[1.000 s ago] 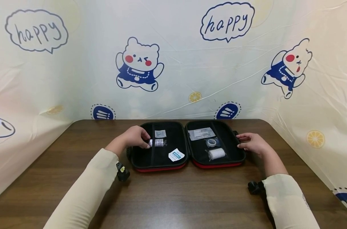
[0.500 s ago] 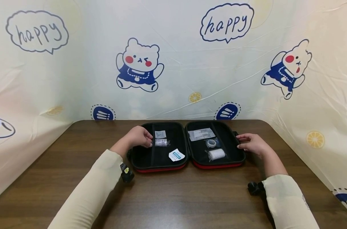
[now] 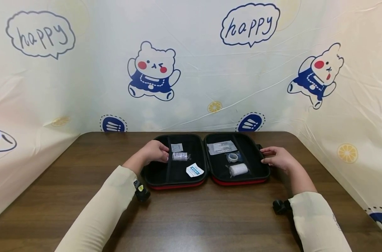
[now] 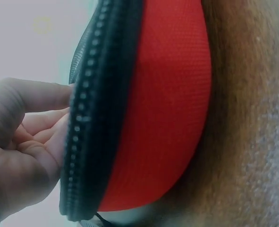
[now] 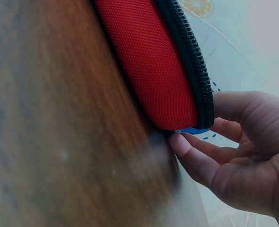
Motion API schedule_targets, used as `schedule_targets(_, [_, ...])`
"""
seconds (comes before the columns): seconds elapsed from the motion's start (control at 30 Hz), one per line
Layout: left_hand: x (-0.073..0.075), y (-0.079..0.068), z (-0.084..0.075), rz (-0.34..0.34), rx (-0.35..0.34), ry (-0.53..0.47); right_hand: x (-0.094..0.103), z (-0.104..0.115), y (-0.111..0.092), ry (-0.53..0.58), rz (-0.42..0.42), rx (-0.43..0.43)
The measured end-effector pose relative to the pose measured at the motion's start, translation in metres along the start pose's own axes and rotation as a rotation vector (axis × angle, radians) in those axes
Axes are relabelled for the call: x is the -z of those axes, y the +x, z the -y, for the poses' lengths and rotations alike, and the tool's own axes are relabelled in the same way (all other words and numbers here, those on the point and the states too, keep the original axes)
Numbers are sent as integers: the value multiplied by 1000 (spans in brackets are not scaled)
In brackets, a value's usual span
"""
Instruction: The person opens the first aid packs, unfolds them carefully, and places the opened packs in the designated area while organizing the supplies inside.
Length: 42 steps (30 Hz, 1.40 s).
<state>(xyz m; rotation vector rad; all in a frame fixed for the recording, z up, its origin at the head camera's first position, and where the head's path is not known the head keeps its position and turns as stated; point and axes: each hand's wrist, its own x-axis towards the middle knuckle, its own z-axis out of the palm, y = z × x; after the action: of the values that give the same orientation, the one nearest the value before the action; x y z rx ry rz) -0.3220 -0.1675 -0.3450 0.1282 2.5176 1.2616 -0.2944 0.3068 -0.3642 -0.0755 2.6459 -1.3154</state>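
A zip case lies unfolded on the table, its black left half [image 3: 156, 175] and right half [image 3: 255, 161] both facing up. My left hand [image 3: 153, 151] reaches into the left half, fingers at its dark strap [image 3: 168, 175]. Just right of those fingertips lies a plastic-wrapped roll [image 3: 180, 156]; contact is unclear. The left wrist view has the fingertips hidden behind the zipped rim [image 4: 85, 118]. My right hand [image 3: 279, 159] holds the right half's outer edge; in the right wrist view its fingers sit at the rim and underside of the red shell [image 5: 148, 61].
Near the roll are a small white packet [image 3: 177, 147] and a white-and-blue packet [image 3: 195, 170]. The right half holds a flat white packet [image 3: 221, 147], a bagged tape ring [image 3: 232, 157] and a white wrapped roll [image 3: 238, 169]. A patterned curtain [image 3: 191, 70] rises behind the table.
My left hand has moved slightly right, and the wrapped roll has slid right past the strap. My right hand has stayed at the case edge.
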Motion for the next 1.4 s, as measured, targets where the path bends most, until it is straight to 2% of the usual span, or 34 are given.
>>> schedule_targets(0.23, [5, -4, -1, -1, 13, 12, -1, 0, -1, -2, 4, -7])
schedule_targets(0.33, [9, -6, -4, -24, 9, 12, 0, -1, 0, -1, -1, -8])
schedule_targets(0.5, [15, -11, -12, -74, -20, 16, 2, -2, 1, 0, -9, -6])
schedule_targets(0.6, [14, -13, -17, -78, -47, 37, 2, -2, 1, -1, -6, -3])
schedule_targets(1.03, [-4, -12, -29, -12, -135, 86, -1, -2, -1, 9, -3, 6])
schedule_targets(1.4, [-17, -20, -40, 53, -153, 92, -1, 0, 0, 13, -5, 12])
